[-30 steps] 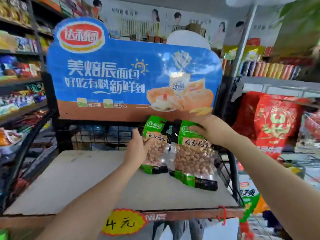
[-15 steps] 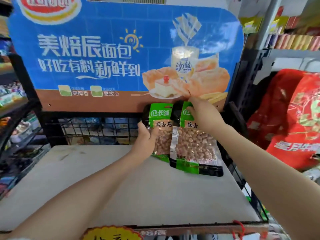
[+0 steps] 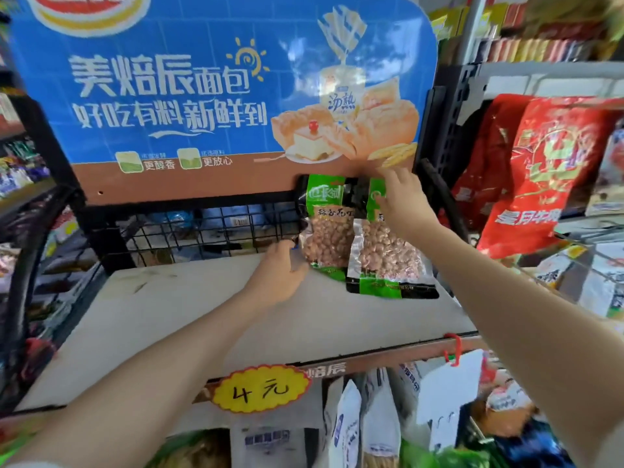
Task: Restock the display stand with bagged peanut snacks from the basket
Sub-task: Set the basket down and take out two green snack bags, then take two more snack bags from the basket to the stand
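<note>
Head view, looking down on the pale, scuffed shelf board [image 3: 175, 319] of the black wire display stand [image 3: 216, 228]. Two clear bags of peanuts with green-and-black headers at the back right corner, leaning upright against the blue-and-brown bread advertisement board [image 3: 202, 96]. Left peanut bag [image 3: 326, 231] set slightly behind, right peanut bag [image 3: 385, 261] overlapping its edge and resting its bottom seam on the shelf board.

Left hand [image 3: 280, 275] low beside the left bag, fingers [image 3: 297, 268] loosely curled and slightly apart, touching the bag's lower left edge, not clamped round it. Right hand [image 3: 403, 201] up at the right bag's top, fingers [image 3: 393, 175] spread and laid flat over the green header, pressing rather than gripping.

Round yellow price tag with scalloped edge [image 3: 261, 388] fixed at the front lip, handwritten "4元". Red plastic hook [image 3: 454, 347] on the lip near the right arm. Large red foil snack bags [image 3: 540, 170] hanging just right of the stand. White packets [image 3: 351, 423] on the tier below, blurred.
</note>
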`<action>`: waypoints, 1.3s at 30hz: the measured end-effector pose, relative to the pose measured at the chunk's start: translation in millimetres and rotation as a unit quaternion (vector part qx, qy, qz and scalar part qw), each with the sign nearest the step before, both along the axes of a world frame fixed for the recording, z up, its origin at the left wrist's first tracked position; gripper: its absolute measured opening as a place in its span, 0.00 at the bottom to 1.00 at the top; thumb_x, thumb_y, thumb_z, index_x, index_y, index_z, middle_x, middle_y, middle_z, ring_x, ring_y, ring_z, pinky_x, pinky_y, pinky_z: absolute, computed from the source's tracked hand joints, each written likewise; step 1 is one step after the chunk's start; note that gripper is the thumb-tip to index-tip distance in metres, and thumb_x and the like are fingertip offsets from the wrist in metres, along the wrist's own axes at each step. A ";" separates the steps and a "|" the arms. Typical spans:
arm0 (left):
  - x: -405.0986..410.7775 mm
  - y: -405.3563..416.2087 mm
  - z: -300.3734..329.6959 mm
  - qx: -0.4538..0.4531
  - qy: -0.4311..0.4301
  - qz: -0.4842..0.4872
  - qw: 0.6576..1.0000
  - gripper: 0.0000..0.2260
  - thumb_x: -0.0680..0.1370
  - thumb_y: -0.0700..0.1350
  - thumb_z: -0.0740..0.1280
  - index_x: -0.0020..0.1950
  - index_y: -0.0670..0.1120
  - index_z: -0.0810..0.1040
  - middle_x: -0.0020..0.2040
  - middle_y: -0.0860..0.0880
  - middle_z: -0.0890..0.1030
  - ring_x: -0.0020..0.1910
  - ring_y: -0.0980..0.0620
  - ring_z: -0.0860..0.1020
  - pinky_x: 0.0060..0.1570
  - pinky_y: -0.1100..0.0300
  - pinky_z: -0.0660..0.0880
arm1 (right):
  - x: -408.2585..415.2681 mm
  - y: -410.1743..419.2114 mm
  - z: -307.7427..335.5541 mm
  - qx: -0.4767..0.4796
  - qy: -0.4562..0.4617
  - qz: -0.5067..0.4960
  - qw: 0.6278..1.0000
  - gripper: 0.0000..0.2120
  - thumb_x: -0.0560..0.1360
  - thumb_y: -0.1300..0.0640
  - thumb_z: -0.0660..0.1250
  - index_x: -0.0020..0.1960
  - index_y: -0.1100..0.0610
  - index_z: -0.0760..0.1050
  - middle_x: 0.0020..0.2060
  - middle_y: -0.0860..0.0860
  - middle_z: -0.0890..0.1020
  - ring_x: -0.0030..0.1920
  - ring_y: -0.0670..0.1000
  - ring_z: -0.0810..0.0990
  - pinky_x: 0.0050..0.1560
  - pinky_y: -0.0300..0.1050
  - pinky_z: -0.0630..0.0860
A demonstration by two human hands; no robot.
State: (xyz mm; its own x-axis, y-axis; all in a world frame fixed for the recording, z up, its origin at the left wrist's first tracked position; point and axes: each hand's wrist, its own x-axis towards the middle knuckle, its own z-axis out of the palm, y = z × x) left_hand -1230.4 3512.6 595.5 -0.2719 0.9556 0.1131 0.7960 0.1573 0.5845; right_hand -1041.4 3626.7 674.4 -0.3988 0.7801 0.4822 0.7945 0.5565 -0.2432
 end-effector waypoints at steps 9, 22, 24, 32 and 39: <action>63.6 -112.5 19.4 0.141 0.215 -0.180 0.949 0.09 0.77 0.44 0.60 0.54 0.42 0.76 0.47 0.43 0.81 0.45 0.41 0.78 0.39 0.50 0.76 | 76.3 -138.1 -46.6 0.013 0.009 0.047 0.999 0.12 0.77 0.61 0.59 0.58 0.63 0.74 0.52 0.62 0.80 0.53 0.62 0.77 0.49 0.55 0.74; 278.3 -193.4 -137.8 -0.040 0.384 -0.471 0.794 0.10 0.80 0.45 0.56 0.53 0.43 0.73 0.44 0.46 0.76 0.50 0.42 0.78 0.37 0.55 0.70 | 321.1 -333.6 -238.6 -0.304 -0.003 -0.234 0.923 0.08 0.79 0.56 0.56 0.51 0.57 0.73 0.44 0.55 0.80 0.47 0.58 0.79 0.40 0.49 0.73; 320.9 -197.6 -160.0 -0.062 0.396 -0.509 0.762 0.09 0.80 0.44 0.55 0.54 0.43 0.72 0.46 0.47 0.75 0.52 0.42 0.78 0.39 0.53 0.72 | 358.4 -353.0 -264.7 -0.347 -0.002 -0.265 0.900 0.08 0.79 0.55 0.56 0.51 0.56 0.73 0.48 0.57 0.81 0.48 0.59 0.79 0.43 0.50 0.74; 510.1 -195.5 -253.3 -0.156 0.280 -0.564 0.761 0.11 0.80 0.46 0.55 0.57 0.42 0.70 0.55 0.44 0.71 0.52 0.42 0.75 0.38 0.54 0.67 | 524.4 -398.1 -353.7 -0.476 0.047 -0.371 0.796 0.09 0.77 0.56 0.58 0.52 0.57 0.75 0.48 0.59 0.82 0.47 0.60 0.80 0.44 0.49 0.75; 592.8 -159.8 -405.2 -0.284 0.284 -0.544 0.737 0.10 0.79 0.46 0.54 0.56 0.44 0.70 0.55 0.44 0.73 0.53 0.42 0.76 0.42 0.53 0.70 | 614.8 -396.2 -494.3 -0.565 0.081 -0.418 0.707 0.08 0.77 0.56 0.56 0.46 0.58 0.72 0.48 0.59 0.81 0.47 0.61 0.80 0.44 0.49 0.75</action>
